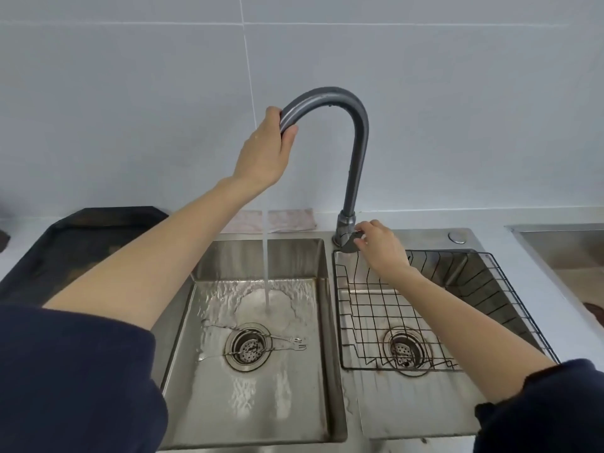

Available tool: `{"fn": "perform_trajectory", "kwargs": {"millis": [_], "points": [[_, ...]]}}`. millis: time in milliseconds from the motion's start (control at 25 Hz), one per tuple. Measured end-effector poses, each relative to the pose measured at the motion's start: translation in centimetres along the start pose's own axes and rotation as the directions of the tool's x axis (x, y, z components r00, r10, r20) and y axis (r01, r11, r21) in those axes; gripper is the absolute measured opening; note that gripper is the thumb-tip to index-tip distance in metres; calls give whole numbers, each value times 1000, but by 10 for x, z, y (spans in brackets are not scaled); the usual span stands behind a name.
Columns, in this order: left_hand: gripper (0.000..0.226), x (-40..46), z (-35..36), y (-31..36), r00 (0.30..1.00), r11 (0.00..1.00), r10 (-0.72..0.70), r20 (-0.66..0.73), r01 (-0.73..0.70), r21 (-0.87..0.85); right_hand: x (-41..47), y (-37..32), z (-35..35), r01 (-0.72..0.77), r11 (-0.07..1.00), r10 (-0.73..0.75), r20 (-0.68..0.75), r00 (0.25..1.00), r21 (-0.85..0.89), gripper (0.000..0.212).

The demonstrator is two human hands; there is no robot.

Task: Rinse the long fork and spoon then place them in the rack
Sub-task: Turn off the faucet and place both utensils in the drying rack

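A thin long fork (287,341) and a long spoon (212,355) lie across the drain on the floor of the left sink basin (183,322). My left hand (266,152) grips the outlet end of the grey gooseneck faucet (358,132), and water streams down into the left basin. My right hand (379,245) is closed on the faucet handle at its base. A black wire rack (369,322) sits in the right basin, with nothing in it.
A dark tray (75,243) lies on the counter left of the sink. A pinkish cloth (287,220) rests behind the left basin against the tiled wall. Another steel basin edge (562,243) shows at the far right.
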State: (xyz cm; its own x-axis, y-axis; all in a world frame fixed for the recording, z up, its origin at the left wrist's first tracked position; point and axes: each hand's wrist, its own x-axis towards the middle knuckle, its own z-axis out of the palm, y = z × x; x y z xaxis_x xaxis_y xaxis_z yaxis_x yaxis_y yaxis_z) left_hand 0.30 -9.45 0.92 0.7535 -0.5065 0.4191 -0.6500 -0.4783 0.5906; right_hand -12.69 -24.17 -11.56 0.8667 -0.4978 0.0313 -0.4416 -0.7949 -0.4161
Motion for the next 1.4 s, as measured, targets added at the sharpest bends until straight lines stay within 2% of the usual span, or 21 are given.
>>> {"fn": "perform_trajectory", "kwargs": {"millis": [320,680,1240,1400], "points": [[32,-1,10,-8,993,997,65,-98,-62,37,16,6,-4,-23,1000,23,-26,999,-14,21],[31,-3,16,-8,987,999,38,-154,-38,-2,23,9,-10,-125,989,127,-12,992,75,19],[30,-3,22,-12,974,999,32,-226,-38,-23,45,0,-17,-187,982,187,-1,982,39,21],[30,-3,21,-12,974,1000,22,-226,-26,-17,44,0,-16,-155,988,155,-19,988,22,22]]}}
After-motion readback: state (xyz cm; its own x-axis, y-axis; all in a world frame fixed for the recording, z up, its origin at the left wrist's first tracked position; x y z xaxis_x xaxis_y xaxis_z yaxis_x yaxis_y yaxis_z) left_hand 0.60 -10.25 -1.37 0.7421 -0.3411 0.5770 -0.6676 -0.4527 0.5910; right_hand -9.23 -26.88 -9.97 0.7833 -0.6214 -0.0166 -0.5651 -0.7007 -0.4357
